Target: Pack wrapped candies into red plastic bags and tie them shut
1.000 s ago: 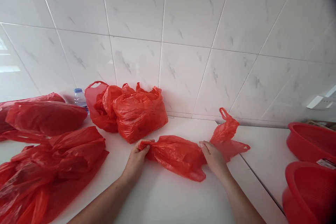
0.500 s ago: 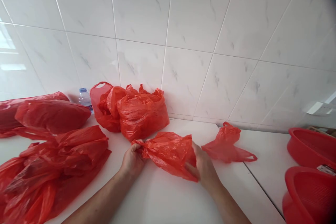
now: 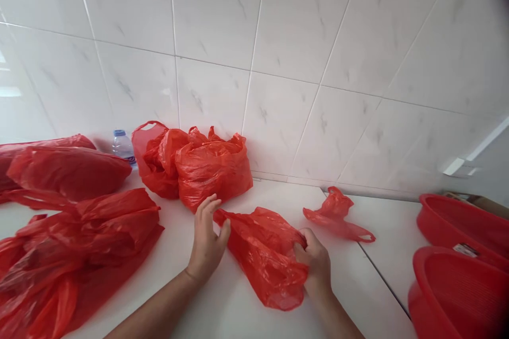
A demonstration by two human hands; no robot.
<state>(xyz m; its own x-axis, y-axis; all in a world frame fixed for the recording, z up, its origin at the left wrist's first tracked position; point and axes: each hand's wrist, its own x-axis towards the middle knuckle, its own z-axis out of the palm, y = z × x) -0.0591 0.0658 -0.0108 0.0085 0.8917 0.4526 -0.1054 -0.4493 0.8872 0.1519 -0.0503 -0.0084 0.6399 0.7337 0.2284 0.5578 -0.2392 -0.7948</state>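
A crumpled red plastic bag (image 3: 266, 254) hangs over the white table in front of me. My right hand (image 3: 316, 262) has its fingers closed on the bag's right edge. At the bag's left end, my left hand (image 3: 209, 241) is raised with fingers apart and the palm turned toward the plastic; whether it touches the bag's tip I cannot tell. Just behind the left hand stands a stuffed, bunched red bag (image 3: 214, 169). A smaller limp red bag (image 3: 336, 217) lies on the table beyond my right hand.
Loose red bags (image 3: 87, 254) heap up at the left, with filled red bundles (image 3: 67, 169) behind them. A clear bottle (image 3: 122, 145) with a blue cap stands near the tiled wall (image 3: 214, 16). Two red plastic baskets (image 3: 421, 270) occupy the right side, past a table seam.
My left hand has let go of the bag's gathered end and opened its fingers. The bag's right end has swung lower, toward me, with my right hand still gripping it.
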